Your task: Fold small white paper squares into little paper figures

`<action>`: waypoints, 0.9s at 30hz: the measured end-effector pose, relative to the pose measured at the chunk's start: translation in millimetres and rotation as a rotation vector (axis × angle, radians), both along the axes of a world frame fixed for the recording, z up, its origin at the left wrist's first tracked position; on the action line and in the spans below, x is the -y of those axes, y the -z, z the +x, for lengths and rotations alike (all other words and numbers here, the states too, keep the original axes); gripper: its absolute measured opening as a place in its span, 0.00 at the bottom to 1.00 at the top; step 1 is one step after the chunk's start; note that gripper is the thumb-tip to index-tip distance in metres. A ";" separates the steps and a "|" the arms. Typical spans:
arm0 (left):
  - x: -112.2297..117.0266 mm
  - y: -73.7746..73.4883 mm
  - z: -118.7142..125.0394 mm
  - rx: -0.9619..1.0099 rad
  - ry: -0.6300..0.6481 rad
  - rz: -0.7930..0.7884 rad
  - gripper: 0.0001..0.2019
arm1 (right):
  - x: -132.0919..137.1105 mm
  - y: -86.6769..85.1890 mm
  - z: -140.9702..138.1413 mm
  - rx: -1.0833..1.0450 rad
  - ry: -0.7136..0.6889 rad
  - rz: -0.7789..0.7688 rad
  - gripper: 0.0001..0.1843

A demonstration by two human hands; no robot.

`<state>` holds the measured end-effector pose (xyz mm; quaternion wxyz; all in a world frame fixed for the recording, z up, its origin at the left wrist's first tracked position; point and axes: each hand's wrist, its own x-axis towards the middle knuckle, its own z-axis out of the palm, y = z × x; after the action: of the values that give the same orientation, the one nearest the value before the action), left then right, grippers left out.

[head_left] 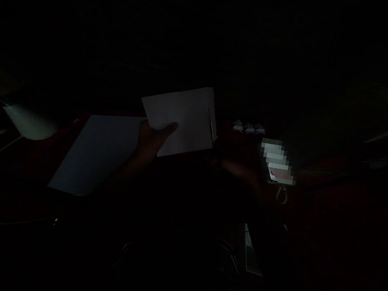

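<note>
The scene is very dark. My left hand (153,140) grips a sheet of white paper (187,119) at its lower left corner, thumb lying on top; whether it is one sheet or several, I cannot tell. A slim, pen-like object (211,127) lies along the paper's right edge. Just below and right of that edge is my right hand (231,165), dim and blurred, with its fingers lost in shadow. Another pale sheet (98,152) lies to the left, partly behind my left forearm.
Three small folded paper shapes (249,128) stand in a row beyond my right hand. A lit, pixelated device, perhaps a phone (276,162), has a white loop (282,195) at its lower end. Far left is a pale object (30,123). A flat, light-edged item (252,254) lies beside my right arm.
</note>
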<state>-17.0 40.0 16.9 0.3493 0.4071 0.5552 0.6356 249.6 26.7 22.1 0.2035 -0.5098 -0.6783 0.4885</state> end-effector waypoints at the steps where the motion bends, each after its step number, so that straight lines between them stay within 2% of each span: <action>1: 1.2 -0.6 0.2 -0.006 0.012 0.007 0.24 | 0.9 -0.9 -0.1 0.016 0.013 -0.028 0.22; 9: 8.0 -5.8 0.8 -0.073 0.068 0.037 0.24 | 2.9 -7.6 -3.2 -0.057 0.020 -0.064 0.20; 13: 5.3 -0.2 0.7 -0.041 0.087 0.055 0.25 | 1.6 -9.8 0.7 -0.008 0.033 -0.003 0.18; 16: 2.7 4.9 0.9 -0.012 0.091 0.079 0.27 | 2.1 -12.6 2.0 -0.050 0.035 -0.018 0.15; 21: 4.2 6.7 3.6 -0.010 0.099 0.078 0.30 | 4.0 -17.5 -0.1 -0.058 0.066 -0.031 0.15; 27: 7.7 4.4 6.4 0.000 0.102 0.065 0.31 | 4.0 -11.3 -0.9 -0.087 0.041 -0.020 0.16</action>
<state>-10.6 32.3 12.5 0.3679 0.4458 0.5129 0.6347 248.7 22.7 33.5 0.2378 -0.5039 -0.6533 0.5126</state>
